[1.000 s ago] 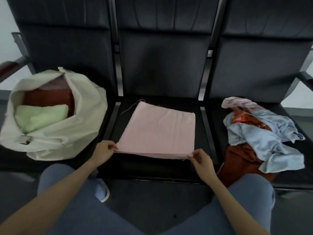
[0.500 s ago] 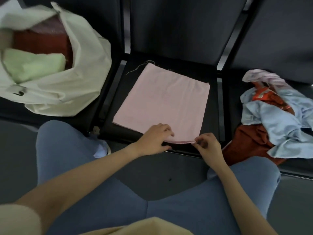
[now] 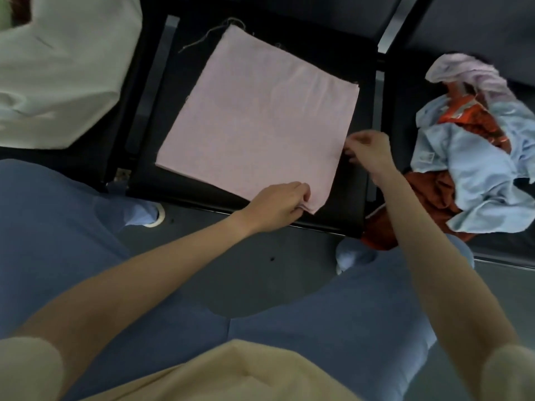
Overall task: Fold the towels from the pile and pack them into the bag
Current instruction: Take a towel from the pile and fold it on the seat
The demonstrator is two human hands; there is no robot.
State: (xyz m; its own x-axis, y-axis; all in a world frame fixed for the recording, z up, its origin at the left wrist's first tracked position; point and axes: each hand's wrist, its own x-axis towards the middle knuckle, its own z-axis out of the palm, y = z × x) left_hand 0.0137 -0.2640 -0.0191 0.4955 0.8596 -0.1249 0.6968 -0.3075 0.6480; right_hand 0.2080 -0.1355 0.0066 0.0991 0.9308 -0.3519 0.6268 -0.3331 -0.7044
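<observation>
A: At the centre of the view, on the middle seat [image 3: 351, 180], the pink towel [image 3: 257, 117] is laid flat, already folded into a neat rectangle.

B: How are the hands placed on it?

A: The near corner, at about five o'clock of the towel, is pinched by the left hand [image 3: 278, 206] with curled fingers. The edge at three o'clock is pinched by the right hand [image 3: 366, 150]. A second ago the two near corners were held well apart, one by each hand. Now both hands are gathered on the right side of the towel.

B: What is meant by this change?

A: It is judged that a further fold is prepared: the right edge is probably to be carried over toward nine o'clock, so that a narrower packet is made.

B: Where are the other things?

A: The bag [image 3: 58, 70] is seen at ten o'clock, on the left seat; its opening is mostly cut off by the frame now. The pile [image 3: 469, 146] of unfolded towels is kept at three o'clock, on the right seat, with light blue, rust and pale pink cloth mixed.

B: So the task is far from finished?

A: Yes, it is judged so, because several towels are left in the pile.
</observation>
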